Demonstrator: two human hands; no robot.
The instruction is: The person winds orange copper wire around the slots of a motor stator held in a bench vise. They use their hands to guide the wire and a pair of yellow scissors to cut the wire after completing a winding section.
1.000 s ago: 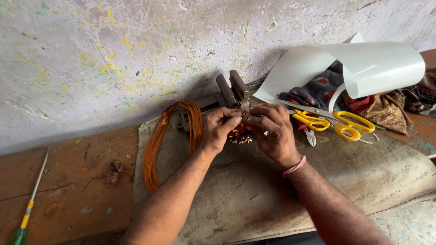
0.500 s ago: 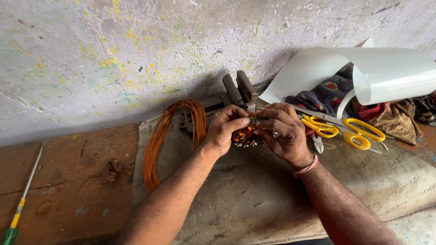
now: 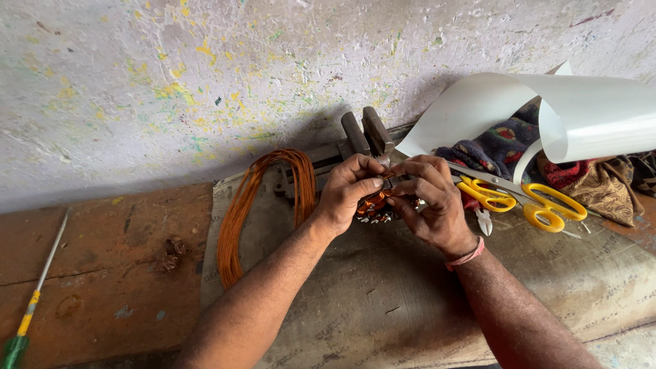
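Note:
My left hand (image 3: 348, 195) and my right hand (image 3: 432, 201) meet at the middle of the bench, both pinched on a small copper-wound coil part (image 3: 372, 205) held between them. Only a bit of its orange windings and metal teeth shows below my fingers. Just behind my hands stand the dark jaws of a small vise (image 3: 365, 133). A loop of orange copper wire (image 3: 256, 205) lies to the left of my left hand, on the brown sacking (image 3: 355, 301).
Yellow-handled scissors (image 3: 540, 205) and small pliers lie right of my hands. A curled white sheet (image 3: 547, 109) covers patterned cloths (image 3: 499, 147) at the back right. A long screwdriver with a green and yellow handle (image 3: 31, 307) lies far left on the wooden bench. A paint-speckled wall rises behind.
My hands have stayed together on the coil part, fingers shifting slightly. The view has drifted a little, so everything sits lower and more to the right in the frame.

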